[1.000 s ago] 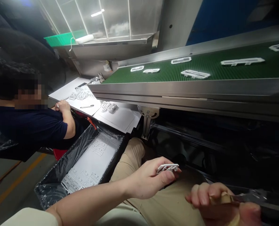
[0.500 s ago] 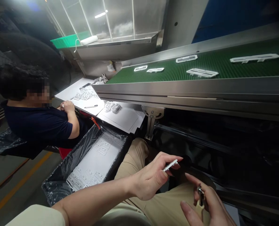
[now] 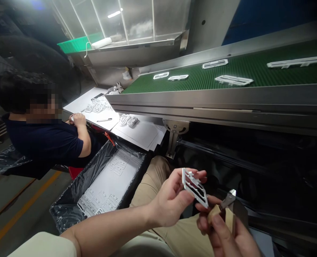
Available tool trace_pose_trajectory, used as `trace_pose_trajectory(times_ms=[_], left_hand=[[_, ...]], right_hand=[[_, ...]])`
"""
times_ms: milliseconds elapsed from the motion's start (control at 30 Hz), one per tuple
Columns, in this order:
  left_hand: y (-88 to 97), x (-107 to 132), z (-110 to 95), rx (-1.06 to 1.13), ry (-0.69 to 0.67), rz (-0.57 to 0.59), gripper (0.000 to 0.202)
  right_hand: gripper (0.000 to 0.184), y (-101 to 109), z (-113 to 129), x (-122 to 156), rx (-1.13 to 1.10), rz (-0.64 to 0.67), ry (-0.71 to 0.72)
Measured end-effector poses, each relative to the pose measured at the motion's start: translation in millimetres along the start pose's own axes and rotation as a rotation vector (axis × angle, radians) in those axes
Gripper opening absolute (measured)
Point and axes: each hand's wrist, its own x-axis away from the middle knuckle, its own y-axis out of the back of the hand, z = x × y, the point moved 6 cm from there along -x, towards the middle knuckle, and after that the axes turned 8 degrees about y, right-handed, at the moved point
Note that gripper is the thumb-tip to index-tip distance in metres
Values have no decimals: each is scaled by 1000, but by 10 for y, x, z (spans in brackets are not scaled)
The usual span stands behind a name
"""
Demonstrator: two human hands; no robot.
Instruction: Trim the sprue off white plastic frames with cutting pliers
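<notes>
My left hand (image 3: 169,203) is closed on a slim white plastic frame (image 3: 195,184), pinched between thumb and fingers above my lap. The frame is tilted, and its long slots and small tabs show. Close by on the right, my right hand (image 3: 228,237) is wrapped around a pair of nippers (image 3: 230,218) with cream-yellow handles. Their metal jaws point up and away, apart from the frame. Some right-hand fingers are hidden behind the handles; a fingertip lies near the frame's lower end.
Several white frames lie on a green conveyor belt (image 3: 195,76) with a metal side rail. A black-lined crate (image 3: 64,210) holds flat white parts on paper at my left. Beyond it, a co-worker (image 3: 43,139) sits at a table (image 3: 144,135) bearing more parts and a pen.
My left hand has turned the plastic frame from nearly edge-on to show its slotted face. My right hand has moved up and left, bringing the nippers nearer, jaws now plainly visible.
</notes>
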Motion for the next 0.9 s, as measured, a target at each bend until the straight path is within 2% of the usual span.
trace_pose_trajectory(times_ms=[100, 167, 200, 267, 333, 367, 433, 500, 533, 600, 633, 733, 800, 833, 900], left_hand=[[-31, 115, -48, -210, -122, 130, 73], [19, 185, -77, -321, -185, 180, 61], [57, 200, -62, -296, -153, 215, 54], [151, 189, 42, -89, 74, 272, 48], [227, 168, 148, 116, 352, 282, 46], [245, 158, 161, 147, 457, 300, 49], [232, 138, 87, 67, 582, 429, 61], [214, 109, -69, -100, 625, 562, 76], [222, 74, -158, -183, 622, 568, 84], [242, -27, -331, -322, 572, 478, 101], [222, -66, -396, -384, 545, 441, 103], [9, -90, -490, -594, 425, 501, 85], [-123, -68, -514, -736, 293, 522, 76], [-151, -55, -523, -795, 230, 492, 77], [-154, -18, -531, -863, 130, 417, 79]], right_hand=[[55, -108, 120, -45, 23, -53, 30], [53, -46, 235, -114, 103, -119, 95], [52, 5, 285, -147, 128, -147, 117], [48, 99, 379, -194, 210, -151, 154], [42, 180, 475, -206, 406, -132, 196], [40, 204, 524, -202, 525, -107, 227], [37, 234, 611, -186, 713, -52, 294], [33, 235, 698, -172, 792, 11, 383], [29, 214, 746, -166, 814, 52, 440], [19, 136, 853, -152, 844, 130, 577], [16, 68, 900, -141, 852, 185, 652], [16, -100, 992, -93, 857, 257, 839], [20, -120, 987, -60, 861, 213, 886], [22, -90, 964, -46, 856, 163, 873], [26, 48, 873, -35, 819, 23, 747]])
